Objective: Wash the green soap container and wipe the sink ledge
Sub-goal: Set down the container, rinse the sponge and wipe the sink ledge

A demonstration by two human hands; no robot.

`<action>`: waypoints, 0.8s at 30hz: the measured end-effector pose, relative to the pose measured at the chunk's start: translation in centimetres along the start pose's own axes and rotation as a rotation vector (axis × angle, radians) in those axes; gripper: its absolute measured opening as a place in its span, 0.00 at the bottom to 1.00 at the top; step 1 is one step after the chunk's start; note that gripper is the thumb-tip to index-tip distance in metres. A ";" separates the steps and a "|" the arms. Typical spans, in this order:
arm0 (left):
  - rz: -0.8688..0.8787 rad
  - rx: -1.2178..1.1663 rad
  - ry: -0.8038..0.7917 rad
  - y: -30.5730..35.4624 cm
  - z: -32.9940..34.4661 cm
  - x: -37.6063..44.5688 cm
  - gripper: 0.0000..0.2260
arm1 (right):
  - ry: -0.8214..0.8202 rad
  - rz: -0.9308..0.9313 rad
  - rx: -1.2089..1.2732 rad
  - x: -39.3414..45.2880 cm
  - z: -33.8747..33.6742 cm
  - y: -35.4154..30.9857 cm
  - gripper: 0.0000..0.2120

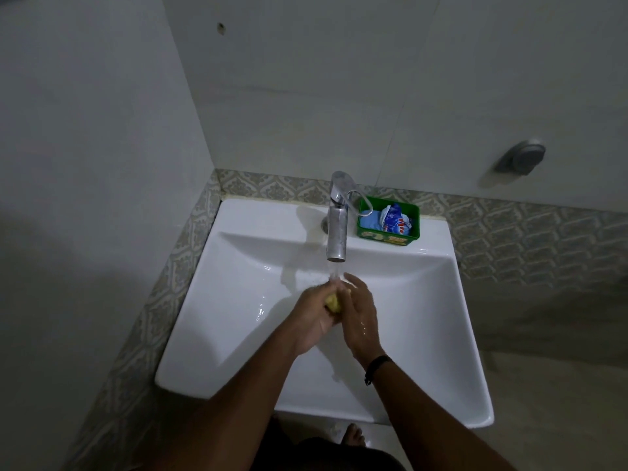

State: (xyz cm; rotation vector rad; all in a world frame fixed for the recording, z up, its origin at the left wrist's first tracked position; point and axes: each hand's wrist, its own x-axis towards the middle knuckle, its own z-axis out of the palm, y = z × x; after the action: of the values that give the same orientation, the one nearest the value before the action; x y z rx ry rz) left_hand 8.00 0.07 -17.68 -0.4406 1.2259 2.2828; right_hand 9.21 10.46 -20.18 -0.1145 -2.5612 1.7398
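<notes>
The green soap container (pixel 388 226) stands on the back ledge of the white sink (pixel 238 300), just right of the faucet, with blue and white packets inside it. Over the basin, under the running water, my left hand (pixel 311 316) grips a small yellow sponge-like piece (pixel 333 302). My right hand (pixel 362 312) presses against that yellow piece from the right with fairly straight fingers. Both hands are well in front of the container and apart from it.
A chrome faucet (pixel 337 226) rises at the middle of the back ledge, water streaming from its spout. Patterned tile borders the sink on the left and behind. A round metal fitting (pixel 523 159) sticks out of the right wall. A bare foot (pixel 353 435) shows below the sink.
</notes>
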 end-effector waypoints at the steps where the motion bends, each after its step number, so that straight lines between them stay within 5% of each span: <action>1: 0.025 0.042 0.000 -0.2 0.2 0.1 0.14 | 0.035 0.038 -0.005 0.1 -0.4 0.4 0.11; 4: 0.088 0.148 0.030 -0.6 1.5 0.2 0.14 | 0.085 0.160 0.200 0.2 -0.9 0.0 0.06; 9: 0.232 0.445 0.111 -1.7 4.3 0.0 0.05 | 0.062 0.519 0.716 0.0 -2.3 -0.6 0.30; 15: 0.332 0.811 0.347 -3.2 6.4 1.5 0.28 | -0.124 0.589 1.068 -0.1 -2.9 -1.1 0.36; 17: 0.296 0.779 0.399 -4.2 6.6 2.7 0.34 | -0.149 0.607 1.093 -0.2 -2.8 -1.5 0.39; 24: 0.283 0.753 0.377 -2.9 8.1 0.6 0.23 | -0.193 0.622 0.998 -0.1 -2.9 -0.8 0.31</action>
State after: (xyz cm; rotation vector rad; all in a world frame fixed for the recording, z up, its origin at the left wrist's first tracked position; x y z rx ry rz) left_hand 8.82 8.35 -15.59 -0.4325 2.3230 1.7817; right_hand 9.50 12.84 -18.41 -0.7674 -1.4922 3.1316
